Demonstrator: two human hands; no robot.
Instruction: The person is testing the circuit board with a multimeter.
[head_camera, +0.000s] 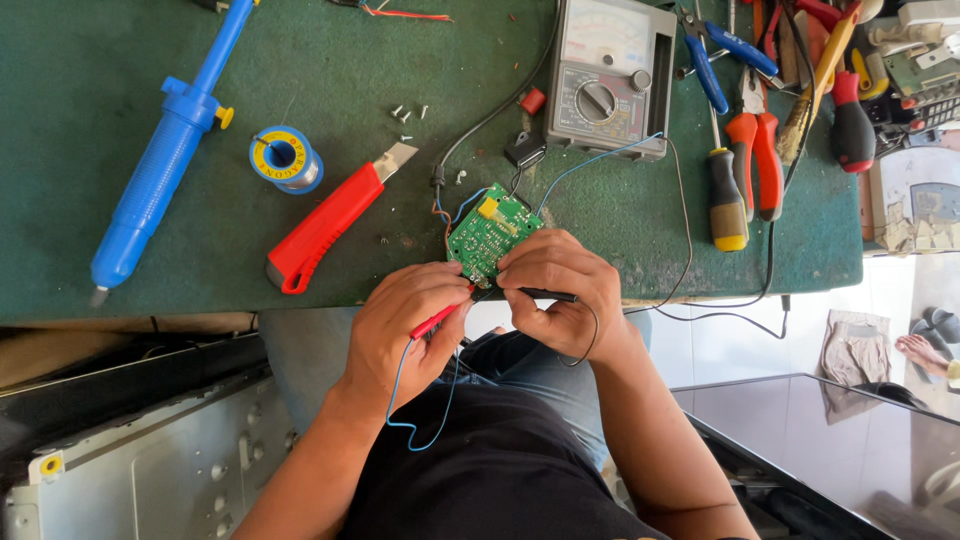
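A small green circuit board (490, 232) with a yellow part and trailing wires is held at the near edge of the green mat (100, 100). My left hand (405, 320) grips a red test probe (436, 319), its tip at the board's lower edge. My right hand (560, 290) steadies the board with its fingertips and holds a black test probe (547, 294). The probe leads run up to a grey analog multimeter (610, 75) behind the board.
On the mat lie a blue desoldering pump (165, 150), a solder spool (285, 158), a red utility knife (325, 225), loose screws (408, 113), and pliers and screwdrivers (745, 160) at right. A metal chassis (150, 460) sits lower left, a dark glossy panel (830, 440) lower right.
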